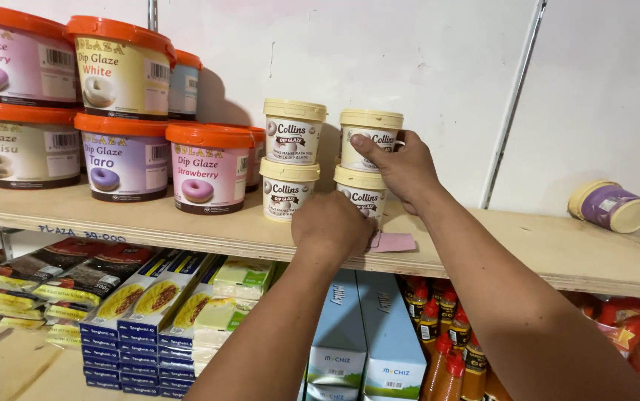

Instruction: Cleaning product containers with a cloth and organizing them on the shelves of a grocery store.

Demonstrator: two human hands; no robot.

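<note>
1. My right hand point(401, 167) wraps its fingers round the front of the upper right cream tub point(369, 139), thumb side hidden behind it, so it is closed on that tub. I judge the step well done if I keep this tub square over the lower right cream tub point(363, 194) beneath it, lid rim to base, with no tilt.
2. My left hand point(331, 226) sits curled at the foot of the two stacks, in front of the lower right tub and just beside the lower left cream tub point(288, 189). I cannot tell whether it grips anything or only steadies the base; the fingers face away from the camera.
3. The upper left cream tub point(294, 130) stands upright on its lower mate, touching or nearly touching the right stack. I would line the right stack up with it.
4. The tubs stand on the wooden shelf point(542, 252), towards the back wall. A pink slip point(396, 242) lies on the board just right of my left hand; I should avoid sweeping it off.
5. The orange-lidded tubs point(208, 167) stand just to the left, close enough to nudge with a careless wrist.
</note>
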